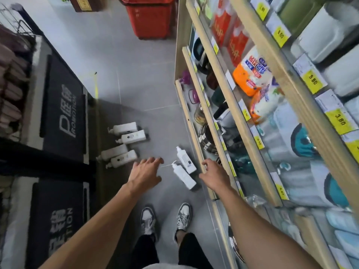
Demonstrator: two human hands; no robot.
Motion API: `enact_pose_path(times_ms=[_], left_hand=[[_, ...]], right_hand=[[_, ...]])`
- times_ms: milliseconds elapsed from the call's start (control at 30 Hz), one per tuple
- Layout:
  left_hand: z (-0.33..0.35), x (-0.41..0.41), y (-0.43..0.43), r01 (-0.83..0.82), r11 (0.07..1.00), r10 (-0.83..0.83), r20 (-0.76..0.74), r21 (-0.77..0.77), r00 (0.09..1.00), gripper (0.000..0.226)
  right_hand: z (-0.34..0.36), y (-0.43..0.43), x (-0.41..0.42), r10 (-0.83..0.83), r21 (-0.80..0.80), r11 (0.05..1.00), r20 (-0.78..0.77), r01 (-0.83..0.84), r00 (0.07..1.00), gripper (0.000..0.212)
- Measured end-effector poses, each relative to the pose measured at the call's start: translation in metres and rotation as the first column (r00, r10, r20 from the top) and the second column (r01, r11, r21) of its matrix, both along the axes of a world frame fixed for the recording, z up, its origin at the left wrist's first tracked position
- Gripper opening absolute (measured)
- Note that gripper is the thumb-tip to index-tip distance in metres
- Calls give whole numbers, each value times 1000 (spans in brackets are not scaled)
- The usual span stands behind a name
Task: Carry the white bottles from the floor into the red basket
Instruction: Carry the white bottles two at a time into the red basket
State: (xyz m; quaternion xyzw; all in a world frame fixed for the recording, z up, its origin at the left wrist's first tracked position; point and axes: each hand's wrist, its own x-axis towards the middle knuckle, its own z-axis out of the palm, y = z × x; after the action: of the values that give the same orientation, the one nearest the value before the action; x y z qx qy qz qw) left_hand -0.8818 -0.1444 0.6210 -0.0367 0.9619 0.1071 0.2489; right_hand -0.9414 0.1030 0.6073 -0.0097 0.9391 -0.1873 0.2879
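Looking down, I see the red basket (149, 18) standing well ahead on grey tile. My left hand (145, 171) and right hand (213, 175) hover empty, fingers loose and slightly apart. Six white pump bottles (183, 177) lie flat: two between my hands, four beside the dark mat (64, 109).

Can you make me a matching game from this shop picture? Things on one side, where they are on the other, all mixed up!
Things
1. red basket
2. two white bottles
3. four white bottles
4. right hand

Places
A. at the edge of the wooden shelf
B. far up the aisle
C. on the floor, just right of the left hand
D. on the floor beside the dark mat

Pairs: 1-B, 2-C, 3-D, 4-A
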Motion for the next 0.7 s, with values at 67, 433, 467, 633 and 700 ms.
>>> enact_pose_path(times_ms=[67,433,467,633,700], left_hand=[[-38,-15,-3,29,1000,-29,25,11,999,61],[-338,-83,-3,164,985,-169,109,49,980,60],[-368,-87,0,180,982,-185,118,52,976,60],[-515,-109,18,310,950,-312,107,35,944,60],[-565,-122,28,403,915,-402,76,3,913,60]], right_hand=[[-34,-4,-11,-7,5,1000,7,7,1000,40],[-322,-29,-72,-46,41,998,65,44,997,44],[-349,-31,-78,-47,44,998,67,44,997,46],[-487,-37,-113,-22,99,995,35,18,999,49],[-536,-41,-125,-8,117,993,14,7,1000,50]])
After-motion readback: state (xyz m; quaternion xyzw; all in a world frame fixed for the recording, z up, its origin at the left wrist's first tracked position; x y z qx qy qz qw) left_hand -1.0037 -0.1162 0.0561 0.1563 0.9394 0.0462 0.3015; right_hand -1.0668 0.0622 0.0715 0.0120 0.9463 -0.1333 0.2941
